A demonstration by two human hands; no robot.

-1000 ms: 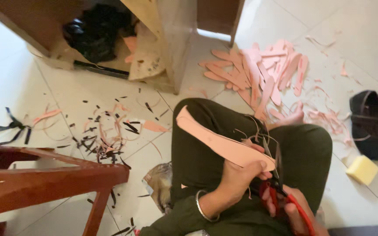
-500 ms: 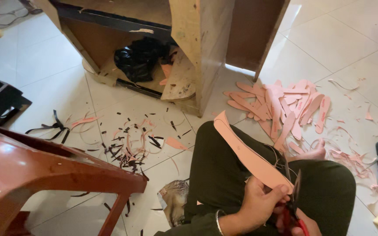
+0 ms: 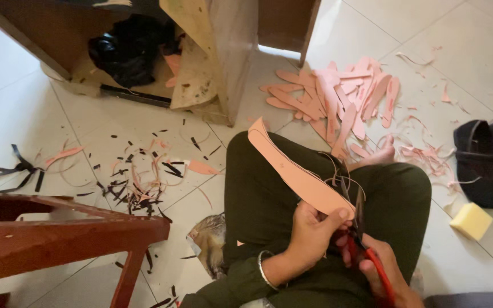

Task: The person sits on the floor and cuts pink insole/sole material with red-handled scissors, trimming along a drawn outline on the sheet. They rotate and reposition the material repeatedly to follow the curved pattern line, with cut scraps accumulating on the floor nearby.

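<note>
The left hand [image 3: 314,236] has its fingers [image 3: 338,217] curled tight around the near end of a long pink sole-shaped cut-out of thin sheet [image 3: 295,171], thumb pressed on top; the strip slants up and away over the dark green trousered knee [image 3: 269,188], its far tip free in the air; the right hand [image 3: 386,268], just beside the left, grips red-handled scissors [image 3: 363,239] with fingers closed through the handles, the dark blades standing at the strip's near edge, how far apart I cannot tell; a heap of similar pink cut-outs [image 3: 338,94] lies on the tiled floor [image 3: 475,51] beyond the knee; black and pink trimmings [image 3: 144,177] are scattered to the left, near a reddish wooden stool [image 3: 58,234].
</note>
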